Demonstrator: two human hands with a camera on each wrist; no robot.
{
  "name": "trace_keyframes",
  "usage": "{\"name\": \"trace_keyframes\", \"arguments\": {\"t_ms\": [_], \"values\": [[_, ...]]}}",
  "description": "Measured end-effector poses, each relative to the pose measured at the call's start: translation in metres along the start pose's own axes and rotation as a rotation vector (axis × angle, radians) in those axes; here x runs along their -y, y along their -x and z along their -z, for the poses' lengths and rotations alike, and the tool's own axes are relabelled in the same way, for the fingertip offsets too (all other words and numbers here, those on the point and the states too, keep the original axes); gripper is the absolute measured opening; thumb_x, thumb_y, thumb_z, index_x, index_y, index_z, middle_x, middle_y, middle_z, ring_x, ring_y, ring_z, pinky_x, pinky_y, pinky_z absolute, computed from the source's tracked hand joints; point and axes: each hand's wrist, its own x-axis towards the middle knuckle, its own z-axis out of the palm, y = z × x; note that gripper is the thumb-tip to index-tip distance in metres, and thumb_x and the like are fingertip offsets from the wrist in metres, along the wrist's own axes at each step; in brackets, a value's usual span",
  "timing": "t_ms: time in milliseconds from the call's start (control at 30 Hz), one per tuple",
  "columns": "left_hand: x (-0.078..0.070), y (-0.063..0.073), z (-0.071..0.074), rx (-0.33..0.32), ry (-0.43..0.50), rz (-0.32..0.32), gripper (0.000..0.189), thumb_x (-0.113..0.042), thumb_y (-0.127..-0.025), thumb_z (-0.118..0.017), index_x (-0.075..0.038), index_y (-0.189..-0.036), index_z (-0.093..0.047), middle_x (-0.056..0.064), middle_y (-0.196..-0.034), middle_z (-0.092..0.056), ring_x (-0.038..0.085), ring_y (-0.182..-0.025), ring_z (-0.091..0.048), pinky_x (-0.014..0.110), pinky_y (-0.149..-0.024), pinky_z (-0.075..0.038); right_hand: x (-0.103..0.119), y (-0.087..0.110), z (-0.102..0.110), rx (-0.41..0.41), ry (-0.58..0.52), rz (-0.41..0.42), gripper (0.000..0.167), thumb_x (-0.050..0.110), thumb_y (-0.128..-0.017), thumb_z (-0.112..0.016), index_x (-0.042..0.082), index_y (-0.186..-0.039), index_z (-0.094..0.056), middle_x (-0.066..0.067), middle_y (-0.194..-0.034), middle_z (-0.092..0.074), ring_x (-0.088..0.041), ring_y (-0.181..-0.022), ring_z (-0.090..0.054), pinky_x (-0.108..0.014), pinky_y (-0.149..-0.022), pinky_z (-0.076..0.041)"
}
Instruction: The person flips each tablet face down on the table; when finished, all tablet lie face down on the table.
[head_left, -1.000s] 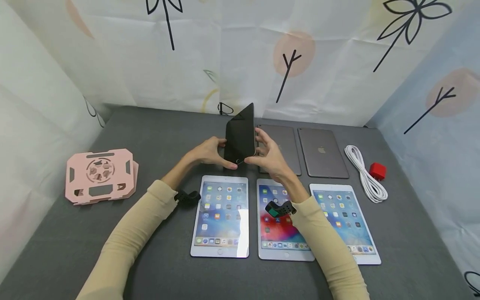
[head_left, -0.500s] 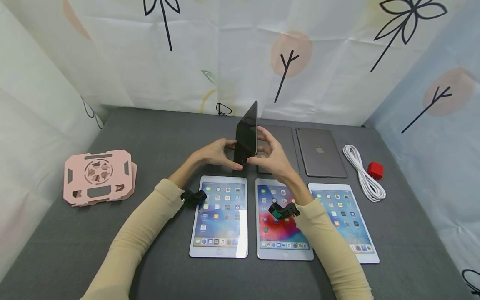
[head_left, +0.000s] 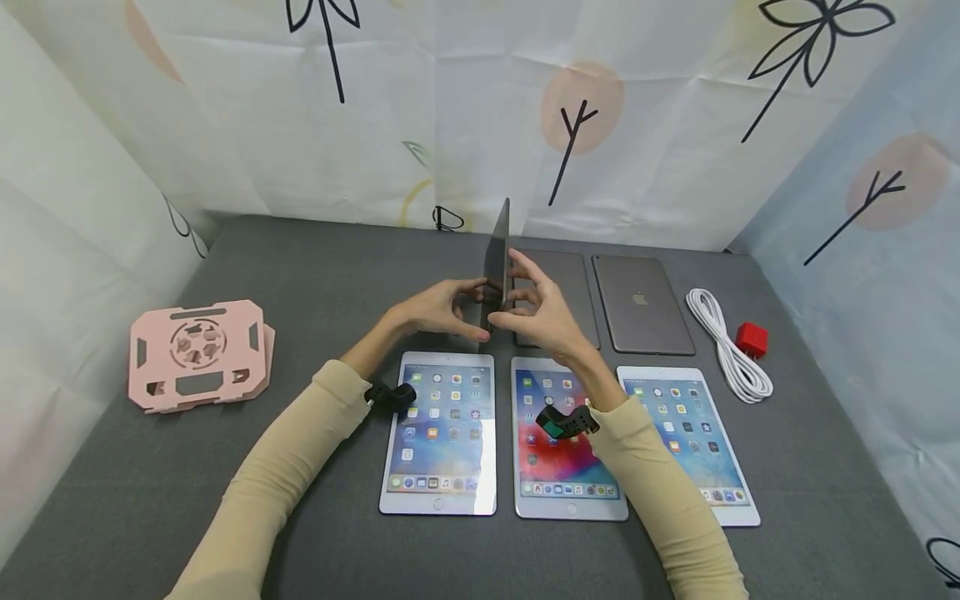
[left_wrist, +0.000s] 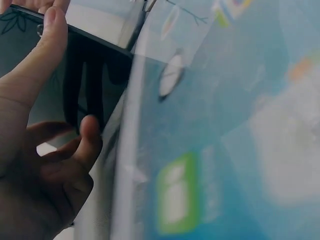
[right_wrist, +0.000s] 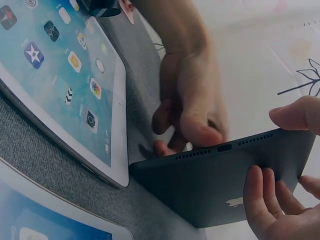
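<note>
A dark grey tablet (head_left: pixel 495 254) stands on its long edge, nearly upright, behind the row of white tablets. My right hand (head_left: pixel 547 318) holds it; in the right wrist view the thumb (right_wrist: pixel 295 114) lies over the port edge and the fingers spread on the back (right_wrist: pixel 215 190) near the apple logo. On the screen side is my left hand (head_left: pixel 435 307), its thumb (left_wrist: pixel 52 35) extended to the edge by the home button. The other left fingers (left_wrist: pixel 90 135) are loosely bent close to the black screen, which mirrors them. A second grey tablet (head_left: pixel 566 279) lies partly behind my right hand.
Three white tablets with lit screens lie in front: left (head_left: pixel 442 433), middle (head_left: pixel 570 450) and right (head_left: pixel 697 442). Another grey tablet (head_left: pixel 645 304), a coiled white cable (head_left: pixel 727 346) and a red charger (head_left: pixel 752 340) are at right. Pink stacked cases (head_left: pixel 198 354) lie left. Fabric walls surround the table.
The held tablet has turned from showing its screen to almost edge-on. My left hand has moved right along with it, while my right hand stays in nearly the same place.
</note>
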Motion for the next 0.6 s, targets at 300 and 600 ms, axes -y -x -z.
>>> {"name": "trace_keyframes", "arguments": {"t_ms": [300,600], "values": [[-0.024,0.02,0.026,-0.068,0.036,-0.062,0.093,-0.036,-0.095,-0.072,-0.029,-0.166,-0.011,0.012,-0.15,-0.05,0.028,-0.11,-0.072,0.045,-0.081,-0.059,-0.001,-0.003,-0.007,0.013,0.075,0.009,0.091,-0.002,-0.09,-0.071,0.017,-0.164,-0.022,-0.017,-0.158,-0.033,-0.021,-0.11,-0.056,-0.026,-0.089,-0.052],[-0.039,0.028,0.024,-0.094,0.006,-0.12,0.108,-0.047,-0.089,-0.077,-0.038,-0.164,-0.001,0.013,-0.153,-0.045,0.028,-0.106,-0.075,0.046,-0.084,-0.061,-0.01,-0.009,-0.014,0.084,0.121,-0.075,0.093,0.009,-0.093,-0.073,0.027,-0.165,-0.016,-0.018,-0.159,-0.032,-0.039,-0.131,-0.055,-0.052,-0.104,-0.052]]}}
